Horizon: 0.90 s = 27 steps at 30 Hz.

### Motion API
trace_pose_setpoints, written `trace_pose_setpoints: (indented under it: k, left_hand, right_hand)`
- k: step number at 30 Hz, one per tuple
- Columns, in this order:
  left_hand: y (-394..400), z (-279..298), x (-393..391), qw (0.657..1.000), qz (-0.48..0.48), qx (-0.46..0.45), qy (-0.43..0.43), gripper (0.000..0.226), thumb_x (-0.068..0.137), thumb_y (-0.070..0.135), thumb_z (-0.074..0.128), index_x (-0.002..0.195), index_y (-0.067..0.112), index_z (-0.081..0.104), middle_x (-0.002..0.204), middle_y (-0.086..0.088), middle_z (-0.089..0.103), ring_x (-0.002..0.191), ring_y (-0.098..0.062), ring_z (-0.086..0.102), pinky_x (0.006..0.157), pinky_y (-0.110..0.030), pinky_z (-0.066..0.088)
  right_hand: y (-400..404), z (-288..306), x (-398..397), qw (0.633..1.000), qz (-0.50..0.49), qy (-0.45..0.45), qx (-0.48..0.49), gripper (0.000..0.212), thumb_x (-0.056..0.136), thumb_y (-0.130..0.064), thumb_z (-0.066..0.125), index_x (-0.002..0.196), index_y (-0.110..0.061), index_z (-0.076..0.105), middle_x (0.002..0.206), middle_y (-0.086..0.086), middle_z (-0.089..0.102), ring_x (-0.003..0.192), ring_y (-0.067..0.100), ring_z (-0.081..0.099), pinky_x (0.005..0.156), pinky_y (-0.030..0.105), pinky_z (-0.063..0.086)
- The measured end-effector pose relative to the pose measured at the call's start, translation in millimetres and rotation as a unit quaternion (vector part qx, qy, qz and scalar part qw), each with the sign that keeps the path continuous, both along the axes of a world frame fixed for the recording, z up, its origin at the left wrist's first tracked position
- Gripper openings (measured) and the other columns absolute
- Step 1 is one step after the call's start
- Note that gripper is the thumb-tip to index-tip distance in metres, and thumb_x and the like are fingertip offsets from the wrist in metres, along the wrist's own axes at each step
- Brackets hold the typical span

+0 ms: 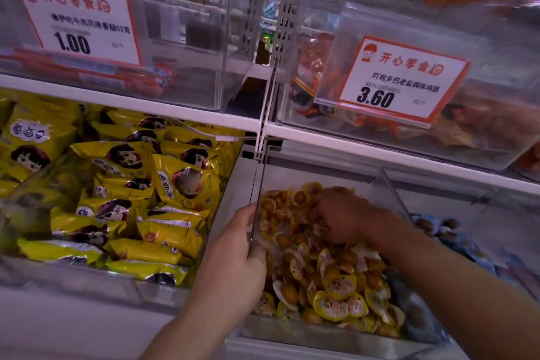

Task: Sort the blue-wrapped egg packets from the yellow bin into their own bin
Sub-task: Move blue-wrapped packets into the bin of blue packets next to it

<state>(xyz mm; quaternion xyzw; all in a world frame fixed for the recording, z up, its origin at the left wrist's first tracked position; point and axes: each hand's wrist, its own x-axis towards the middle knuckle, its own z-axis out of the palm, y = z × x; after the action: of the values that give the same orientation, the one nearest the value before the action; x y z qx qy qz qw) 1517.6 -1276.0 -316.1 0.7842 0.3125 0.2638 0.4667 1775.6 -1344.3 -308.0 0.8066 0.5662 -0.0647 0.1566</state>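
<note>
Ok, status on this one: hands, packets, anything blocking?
Left hand grips the clear bin's left wall. Right hand digs into yellow egg packets, grasp unclear. Blue packets in right-hand bin. Nothing blocking.

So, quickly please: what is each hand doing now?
Left hand: grips the clear bin's left wall.
Right hand: fingers curled into the yellow egg packets; whether it holds one cannot be told.

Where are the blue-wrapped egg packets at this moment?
In the head view, the blue-wrapped egg packets lie at the right edge, in the bin just right of the clear bin of yellow-wrapped eggs, beyond the right hand.
</note>
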Motion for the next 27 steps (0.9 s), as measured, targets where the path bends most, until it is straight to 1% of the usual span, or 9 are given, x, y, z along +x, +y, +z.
trace_pose_setpoints:
  k: [4,7,9,11,13,15,18,22,27]
  left_hand:
    - [-1,2,-1,1.000,0.001,-0.002,-0.001,0.040,0.099,0.032,0.052,0.134,0.048,0.044,0.125,0.024,0.059,0.115,-0.002,0.057,0.099,-0.035,0.049]
    - [-2,2,-2,1.000,-0.006,0.001,0.001,0.044,0.099,0.027,0.053,0.136,0.048,0.044,0.124,0.024,0.059,0.115,-0.004,0.057,0.100,-0.036,0.050]
    - [-1,0,-2,1.000,-0.006,0.009,0.004,0.046,0.098,0.024,0.053,0.136,0.048,0.044,0.124,0.024,0.058,0.115,-0.004,0.057,0.099,-0.033,0.049]
    - [-1,-1,0,1.000,-0.003,0.024,0.004,0.045,0.098,0.023,0.053,0.135,0.048,0.044,0.123,0.027,0.057,0.116,-0.001,0.055,0.096,-0.025,0.046]
    - [-1,-2,1,0.999,0.002,0.035,0.005,0.043,0.098,0.027,0.053,0.134,0.048,0.044,0.120,0.030,0.055,0.115,0.002,0.053,0.089,-0.019,0.040]
    - [-2,-2,1,0.999,0.004,0.040,0.006,0.042,0.099,0.027,0.052,0.135,0.047,0.044,0.120,0.030,0.054,0.114,0.003,0.053,0.087,-0.016,0.038]
    - [-2,-3,1,0.999,0.002,0.046,0.007,0.048,0.097,0.019,0.052,0.137,0.045,0.043,0.124,0.028,0.055,0.115,0.001,0.054,0.089,-0.017,0.039]
    - [-2,-6,3,0.999,0.003,0.047,0.008,0.050,0.097,0.017,0.052,0.138,0.044,0.043,0.129,0.024,0.056,0.116,-0.001,0.054,0.092,-0.020,0.040]
    - [-2,-6,2,0.999,0.004,0.048,0.001,0.051,0.098,0.018,0.052,0.139,0.045,0.041,0.128,0.025,0.057,0.117,-0.001,0.055,0.096,-0.021,0.042]
  right_hand:
    - [2,-1,0,0.998,-0.006,0.051,0.030,0.043,0.081,-0.043,0.063,0.124,-0.046,0.065,0.125,-0.004,0.063,0.123,0.026,0.051,0.108,0.037,0.041]
    - [-2,1,-3,0.998,-0.030,0.041,0.023,0.036,0.087,-0.041,0.062,0.123,-0.038,0.067,0.128,0.003,0.059,0.126,0.029,0.049,0.101,0.035,0.045]
    - [-4,3,-11,0.999,-0.039,0.000,0.006,0.028,0.086,-0.036,0.064,0.112,-0.026,0.069,0.121,0.009,0.057,0.122,0.032,0.049,0.094,0.036,0.042]
    - [1,1,-23,0.998,-0.014,-0.057,-0.033,0.029,0.086,-0.039,0.062,0.107,-0.020,0.067,0.121,0.010,0.056,0.123,0.033,0.045,0.105,0.046,0.032]
    - [5,-6,-34,0.994,0.017,-0.084,-0.063,0.043,0.091,-0.048,0.055,0.124,-0.021,0.063,0.136,0.012,0.050,0.133,0.035,0.035,0.115,0.060,0.015]
    - [8,-14,-38,0.994,0.029,-0.095,-0.048,0.051,0.096,-0.050,0.047,0.139,-0.025,0.053,0.147,0.013,0.041,0.139,0.037,0.028,0.117,0.065,0.007]
    - [10,-24,-39,0.996,0.017,-0.089,-0.007,0.052,0.098,-0.052,0.041,0.146,-0.032,0.045,0.147,0.013,0.039,0.139,0.039,0.026,0.117,0.065,0.007]
    - [19,-32,-38,0.995,-0.007,-0.098,0.007,0.057,0.092,-0.063,0.043,0.136,-0.029,0.057,0.142,0.012,0.042,0.135,0.037,0.029,0.115,0.065,0.010]
    - [26,-43,-40,0.994,-0.024,-0.090,0.051,0.062,0.087,-0.070,0.044,0.132,-0.029,0.058,0.138,0.014,0.044,0.133,0.038,0.030,0.113,0.069,0.009]
